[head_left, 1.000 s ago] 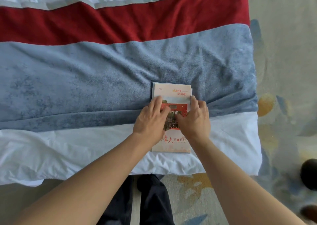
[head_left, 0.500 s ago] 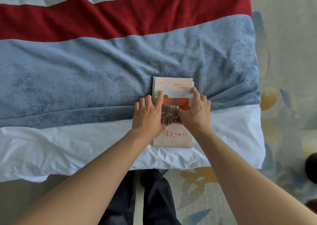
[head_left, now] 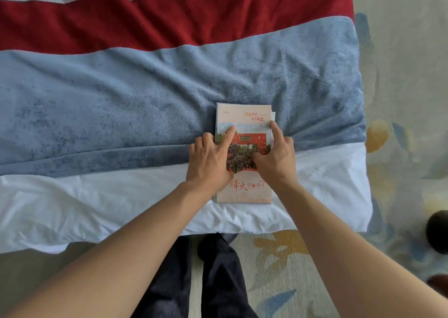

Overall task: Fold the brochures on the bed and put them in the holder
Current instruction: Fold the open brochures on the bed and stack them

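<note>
A folded brochure (head_left: pixel 244 116) with a pale cover, a red building photo and red lettering lies flat on the bed, half on the blue blanket and half on the white sheet. My left hand (head_left: pixel 209 160) presses on its left edge, index finger stretched over the cover. My right hand (head_left: pixel 276 158) presses on its right side, index finger along the right edge and thumb on the photo. Page edges stick out slightly at the brochure's top right. No holder is in view.
The bed carries a blue blanket (head_left: pixel 121 104), a red band (head_left: pixel 169 19) behind it and a white sheet (head_left: pixel 97 201) at the near edge. Patterned carpet (head_left: pixel 400 99) lies right of the bed, with a dark round object (head_left: pixel 437 230) on it. My legs stand at the bed's edge.
Both hands have slid slightly apart toward the brochure's edges, index fingers stretching further up the cover. The brochure stays in place.
</note>
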Demonstrator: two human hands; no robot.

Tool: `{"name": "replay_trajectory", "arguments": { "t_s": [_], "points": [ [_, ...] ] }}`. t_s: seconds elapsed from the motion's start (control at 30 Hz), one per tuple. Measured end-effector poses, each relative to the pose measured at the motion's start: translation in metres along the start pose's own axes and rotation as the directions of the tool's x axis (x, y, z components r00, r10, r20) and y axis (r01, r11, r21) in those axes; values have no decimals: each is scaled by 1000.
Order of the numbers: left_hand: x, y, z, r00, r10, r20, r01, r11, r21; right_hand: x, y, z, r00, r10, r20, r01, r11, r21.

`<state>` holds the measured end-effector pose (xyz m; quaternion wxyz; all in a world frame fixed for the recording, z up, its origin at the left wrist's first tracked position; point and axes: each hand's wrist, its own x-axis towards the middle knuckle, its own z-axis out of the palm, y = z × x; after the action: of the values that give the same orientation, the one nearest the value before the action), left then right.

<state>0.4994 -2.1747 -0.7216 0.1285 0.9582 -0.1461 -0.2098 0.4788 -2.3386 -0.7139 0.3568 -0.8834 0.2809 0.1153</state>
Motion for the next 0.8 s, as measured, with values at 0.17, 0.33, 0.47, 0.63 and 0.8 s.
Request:
{"name": "replay_trajectory", "arguments": {
  "t_s": [0.17, 0.33, 0.47, 0.63, 0.8],
  "points": [
    [0, 2, -7, 998, 14, -66, -30, 968, -248, -4, -3, -1, 999, 32, -26, -31, 999, 43],
    [4, 6, -11, 998, -35, -50, 12, 917, -399, -7, -5, 1, 995, 96, -20, -94, 991, 100],
    [3, 4, -4, 998, -52, -33, 32, 897, -442, -7, -1, 3, 993, 113, 16, -114, 986, 123],
    [1, 2, -3, 994, -36, -107, -20, 877, -480, -7, -4, 5, 995, 95, -18, -91, 985, 146],
    [4, 1, -15, 979, -42, -201, -68, 858, -510, -2, -20, -3, 999, 19, -36, -15, 993, 117]
  ]
}}
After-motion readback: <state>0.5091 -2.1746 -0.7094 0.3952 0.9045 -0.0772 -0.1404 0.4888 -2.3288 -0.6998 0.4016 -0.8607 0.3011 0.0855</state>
